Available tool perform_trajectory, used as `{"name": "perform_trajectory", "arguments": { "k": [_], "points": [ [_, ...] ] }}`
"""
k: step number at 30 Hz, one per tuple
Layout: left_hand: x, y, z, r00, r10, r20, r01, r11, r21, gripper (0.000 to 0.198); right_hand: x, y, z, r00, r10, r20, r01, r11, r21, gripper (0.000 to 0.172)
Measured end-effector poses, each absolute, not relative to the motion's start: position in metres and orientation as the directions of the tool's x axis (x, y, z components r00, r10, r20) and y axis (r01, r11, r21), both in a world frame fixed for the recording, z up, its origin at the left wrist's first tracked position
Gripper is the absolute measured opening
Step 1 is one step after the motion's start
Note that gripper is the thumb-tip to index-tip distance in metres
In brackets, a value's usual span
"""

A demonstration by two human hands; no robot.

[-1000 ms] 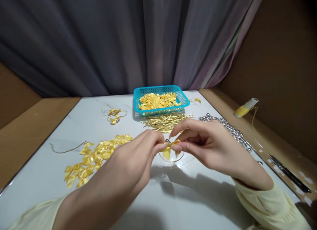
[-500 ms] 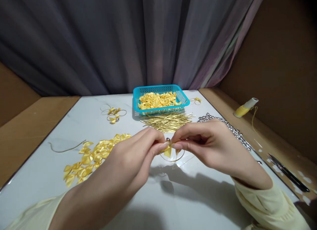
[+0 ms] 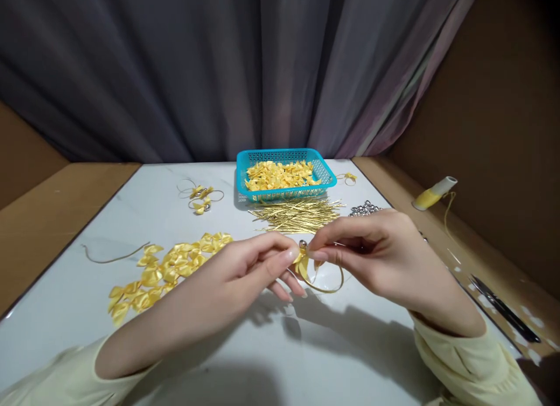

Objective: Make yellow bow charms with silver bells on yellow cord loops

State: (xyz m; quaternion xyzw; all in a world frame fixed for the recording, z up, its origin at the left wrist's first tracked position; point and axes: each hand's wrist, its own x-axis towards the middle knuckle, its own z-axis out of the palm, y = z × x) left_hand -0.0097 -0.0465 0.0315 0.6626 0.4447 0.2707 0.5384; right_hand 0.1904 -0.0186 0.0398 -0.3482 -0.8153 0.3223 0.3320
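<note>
My left hand (image 3: 245, 269) and right hand (image 3: 376, 257) meet at the centre of the table (image 3: 306, 347). Thumb and forefinger of each are pinched on the yellow ribbon bow (image 3: 301, 261), left hand gripping from 9 o'clock, right from 3 o'clock. A small silver bell (image 3: 302, 243) sits at the bow's 12 o'clock; a gold wire loop (image 3: 326, 280) hangs toward 5 o'clock.

In my judgement the step is securing wire around the bow's waist. Keep both pinches close to the knot, hold the bell centred, and apply even tension so the loop stays round.

Outward: loose bows (image 3: 166, 269) at 9 o'clock, gold wire lengths (image 3: 297, 213) at 12, the blue basket (image 3: 326, 172) beyond them, bells (image 3: 365, 207) at 1 o'clock.
</note>
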Motion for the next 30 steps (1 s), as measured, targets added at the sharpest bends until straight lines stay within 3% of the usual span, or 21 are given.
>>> {"name": "perform_trajectory", "arguments": {
  "k": [7,20,30],
  "points": [
    [-0.011,-0.046,0.033,0.411,0.911,0.031,0.480,-0.245,0.842,0.023,0.191,-0.021,0.042,-0.549,0.784,0.291,0.370,0.540,-0.756,0.015],
    [0.000,-0.045,0.037,0.374,0.911,0.175,0.563,-0.373,0.738,0.012,0.193,-0.020,0.045,-0.529,0.791,0.307,0.424,0.560,-0.712,0.017],
    [-0.004,-0.043,0.041,0.473,0.849,0.236,0.646,-0.516,0.562,0.022,0.195,-0.019,0.044,-0.539,0.780,0.318,0.406,0.572,-0.713,0.019]
  ]
}}
